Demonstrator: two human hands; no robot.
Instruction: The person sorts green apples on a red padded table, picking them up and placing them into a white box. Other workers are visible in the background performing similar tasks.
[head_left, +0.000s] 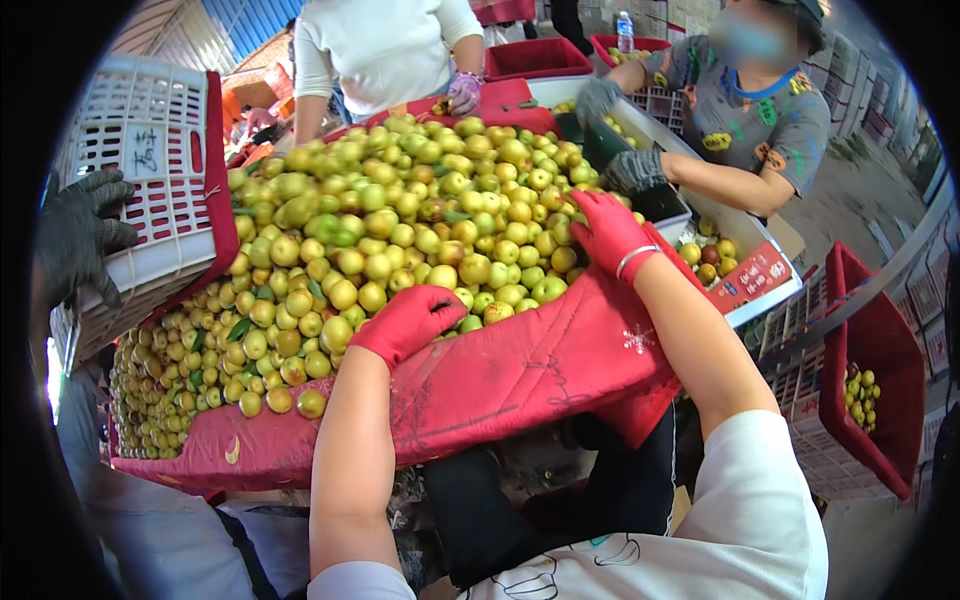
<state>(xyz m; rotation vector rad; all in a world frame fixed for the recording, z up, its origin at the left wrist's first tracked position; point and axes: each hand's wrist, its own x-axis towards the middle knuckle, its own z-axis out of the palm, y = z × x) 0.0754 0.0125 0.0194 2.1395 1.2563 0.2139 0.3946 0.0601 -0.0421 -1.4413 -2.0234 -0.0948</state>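
Note:
A large heap of green-yellow jujube fruits (420, 217) lies on a table padded with red quilted cloth (525, 367). My left hand (411, 322), in a red glove, rests at the near edge of the heap with its fingers curled; whether a fruit is inside them cannot be told. To the right, my right hand (611, 232), also gloved in red, lies over the heap's right edge, fingers spread on the fruits, beside a raised fold of the cloth. A few green leaves (240, 328) are mixed in among the fruits.
At the left, a person's dark-gloved hand (82, 232) holds a tilted white plastic crate (165, 157) with red lining at the heap. Other people's gloved hands work opposite and at the right, by white foam boxes (769, 274). A red-lined crate (885, 442) with some fruit stands lower right.

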